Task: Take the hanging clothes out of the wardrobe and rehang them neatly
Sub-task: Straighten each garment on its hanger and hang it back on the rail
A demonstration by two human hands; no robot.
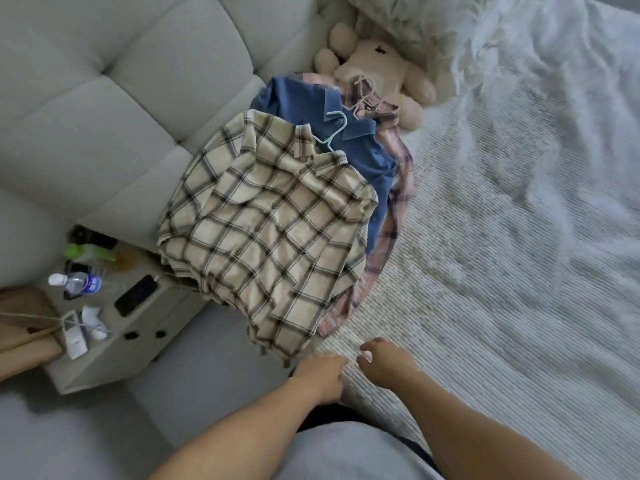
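Looking down at the bed (485, 237), you have three shirts stacked along its left edge, close to the padded headboard (121, 98): the cream plaid shirt (263, 230) lies on top, with its lower hem hanging a little over the bed's side, the blue shirt (346, 140) sits under it and nearer the headboard, and the pink plaid shirt (394, 202) is at the bottom, showing along the right of the pile. A light blue hanger (334, 131) hook pokes out at the cream shirt's collar, resting on the blue one, and a pale hanger (363, 95) hook shows at the pink shirt's collar. Your left hand (320, 375) hovers at the bed's near left edge, fingers loosely curled and holding nothing; your right hand (384, 365) is just beside it over the ribbed cover, fingers also relaxed and empty (neither one touches the shirts). A stuffed toy (377, 64) lies beyond the pile by a pillow (415, 26). Left of the bed, the nightstand (131, 344) carries a water bottle (76, 282), a dark phone (136, 294) and a green bottle (86, 251)
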